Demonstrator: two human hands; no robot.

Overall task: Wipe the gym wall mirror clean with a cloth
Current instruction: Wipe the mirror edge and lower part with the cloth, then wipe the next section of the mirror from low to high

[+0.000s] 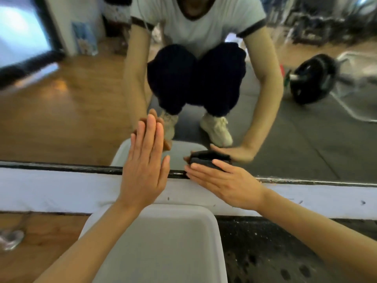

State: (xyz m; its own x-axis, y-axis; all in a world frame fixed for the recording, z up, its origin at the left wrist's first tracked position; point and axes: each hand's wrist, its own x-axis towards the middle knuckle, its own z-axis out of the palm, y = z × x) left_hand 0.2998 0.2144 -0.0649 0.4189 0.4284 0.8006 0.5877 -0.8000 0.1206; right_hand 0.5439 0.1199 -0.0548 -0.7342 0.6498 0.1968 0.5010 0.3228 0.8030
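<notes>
Wiping at mirror's (81, 111) bottom edge.
Right hand (226, 181) presses dark cloth (206, 160), fingers together; left hand (145, 160) flat on glass; remaining area unclear.

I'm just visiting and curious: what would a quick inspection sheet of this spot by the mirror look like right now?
Surface: wall mirror reaching down to a dark bottom edge strip, white baseboard below.
Job's things: dark folded cloth pressed on the glass at the mirror's bottom edge.
Clutter: grey tray-like object on the floor against the baseboard; shiny blurred item at far left, unclear.
Hands: left hand flat on the glass, fingers straight; right hand pressing the cloth with straight fingers.
Cables: nothing seen.
Surroundings: wooden floor, dark speckled mat; reflection shows a barbell plate and the crouching person.
</notes>
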